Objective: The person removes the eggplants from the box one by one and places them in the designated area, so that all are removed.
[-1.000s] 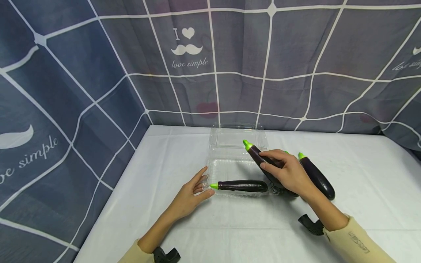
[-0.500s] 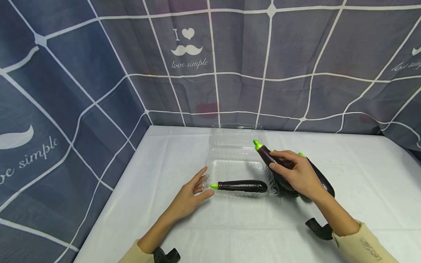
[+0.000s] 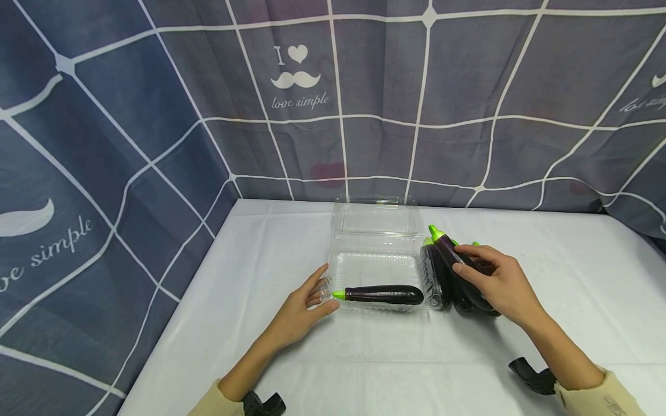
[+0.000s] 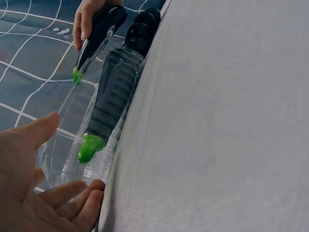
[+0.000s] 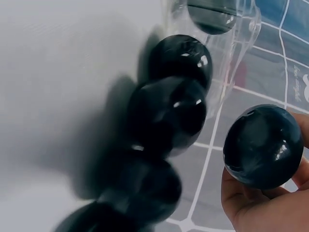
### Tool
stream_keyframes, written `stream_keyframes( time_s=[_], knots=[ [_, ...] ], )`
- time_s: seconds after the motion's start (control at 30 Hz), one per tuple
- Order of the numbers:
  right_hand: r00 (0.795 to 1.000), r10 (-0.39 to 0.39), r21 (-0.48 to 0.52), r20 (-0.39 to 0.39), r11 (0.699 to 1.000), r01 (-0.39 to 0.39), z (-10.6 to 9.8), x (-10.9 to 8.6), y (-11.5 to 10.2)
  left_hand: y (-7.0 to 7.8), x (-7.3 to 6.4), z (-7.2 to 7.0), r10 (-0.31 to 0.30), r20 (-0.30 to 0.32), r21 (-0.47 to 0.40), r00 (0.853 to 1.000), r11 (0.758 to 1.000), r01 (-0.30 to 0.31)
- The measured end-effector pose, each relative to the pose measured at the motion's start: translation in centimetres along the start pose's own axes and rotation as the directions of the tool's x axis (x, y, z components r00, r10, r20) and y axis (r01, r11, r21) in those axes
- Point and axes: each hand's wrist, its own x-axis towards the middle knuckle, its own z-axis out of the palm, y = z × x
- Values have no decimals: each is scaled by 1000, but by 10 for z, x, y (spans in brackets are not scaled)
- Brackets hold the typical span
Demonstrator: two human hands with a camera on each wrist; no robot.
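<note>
A clear plastic clamshell container [image 3: 374, 266] lies with its lid [image 3: 376, 218] folded back. One dark purple eggplant [image 3: 384, 294] lies crosswise along its near side, green stem end toward my left hand [image 3: 298, 312]. That hand rests against the container's left edge with thumb and fingers spread. My right hand [image 3: 502, 283] holds another eggplant [image 5: 263, 146] between thumb and fingers, raised above the table, its green tip pointing away from me. Several more eggplants [image 5: 166, 116] lie side by side right of the container, partly hidden by the right hand and its eggplant.
A white cloth [image 3: 364, 370] covers the table. Grey-blue curtain [image 3: 374, 98] with white grid lines rises behind the table and along its left side. Black wrist mounts [image 3: 533, 377] sit at both forearms.
My right hand has moved right with its eggplant, from beside the container's right edge to over the loose eggplants. The left hand and the eggplant in the container have stayed in place.
</note>
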Motion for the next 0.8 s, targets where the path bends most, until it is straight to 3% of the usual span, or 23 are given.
stream_keyframes(
  time_s=[0.27, 0.8],
  knots=[
    [999, 19, -31, -43, 999, -21, -14, -12, 11, 1, 0, 0, -1, -2, 2, 1000, 1000, 1],
    [984, 155, -106, -84, 981, -163, -48, -27, 43, 1, -1, -1, -6, -1, 2, 1000, 1000, 6]
  ],
)
